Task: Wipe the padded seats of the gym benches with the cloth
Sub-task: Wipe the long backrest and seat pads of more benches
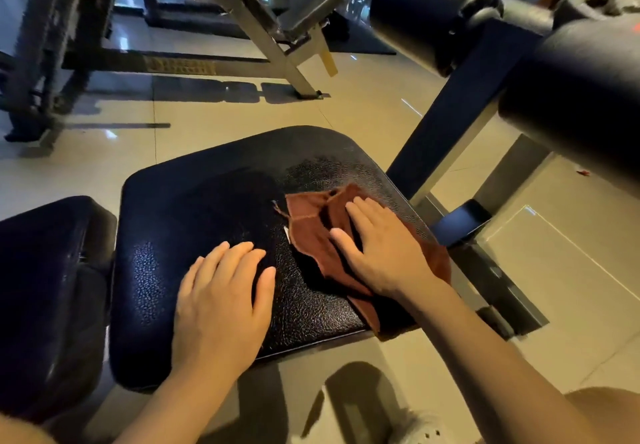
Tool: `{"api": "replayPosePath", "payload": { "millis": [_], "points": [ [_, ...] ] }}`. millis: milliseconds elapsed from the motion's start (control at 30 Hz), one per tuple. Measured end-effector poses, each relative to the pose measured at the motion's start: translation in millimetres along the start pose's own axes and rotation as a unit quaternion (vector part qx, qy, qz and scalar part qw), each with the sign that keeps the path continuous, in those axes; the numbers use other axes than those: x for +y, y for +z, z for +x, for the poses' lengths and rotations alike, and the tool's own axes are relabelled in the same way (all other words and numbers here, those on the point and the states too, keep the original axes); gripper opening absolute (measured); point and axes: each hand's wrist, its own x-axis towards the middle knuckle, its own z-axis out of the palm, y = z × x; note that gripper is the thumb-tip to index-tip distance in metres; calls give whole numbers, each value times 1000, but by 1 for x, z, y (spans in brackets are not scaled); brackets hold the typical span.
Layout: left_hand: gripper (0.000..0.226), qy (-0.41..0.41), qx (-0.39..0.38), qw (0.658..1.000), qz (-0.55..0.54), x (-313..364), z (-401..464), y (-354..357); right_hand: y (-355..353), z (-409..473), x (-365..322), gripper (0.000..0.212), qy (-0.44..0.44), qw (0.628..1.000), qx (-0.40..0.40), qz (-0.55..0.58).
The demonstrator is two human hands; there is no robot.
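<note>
Right now the brown cloth point(311, 235) is pressed flat against the padded seat point(214, 208) by the right hand point(384, 253), fingers laid straight and spread over the fabric rather than curled around it. The cloth is spread on the right half of the seat, with one corner trailing over the near right edge. The left hand point(221, 305) is planted palm-down on the bare vinyl just beside the cloth, fingers extended, nothing held; it seems to be used as a brace.

A dull, damp-looking sheen is seen on the far right part of the pad, so that patch is judged to be already covered, while the left half looks untouched. For a good result, even pressure should be kept through the whole palm, the strokes should be overlapped, and the cloth should be carried right out to the rounded edges and seams. The hanging corner is best gathered in, or it may drag off the pad.

A second pad point(52, 287) is waiting to the left, just beside the seat, and roller pads point(571, 97) are seen above right. No containers are in view: no bucket, no spray bottle, nothing holding anything.
</note>
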Motion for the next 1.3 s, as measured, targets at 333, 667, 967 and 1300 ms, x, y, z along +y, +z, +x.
{"api": "replayPosePath", "payload": {
  "millis": [333, 667, 967, 1300],
  "points": [
    [50, 5, 18, 1000, 14, 3, 0, 7, 7, 8, 5, 68, 49, 999, 12, 5],
    [39, -38, 29, 997, -66, 5, 1, -1, 20, 42, -52, 69, -59, 997, -54, 9],
    [49, -39, 74, 995, -47, 9, -8, -3, 12, 43, -11, 78, 88, 996, -5, -11],
    [46, -28, 70, 995, -68, 7, -1, 0, 20, 3, -65, 72, 2, 999, -8, 36]
  ]
}}
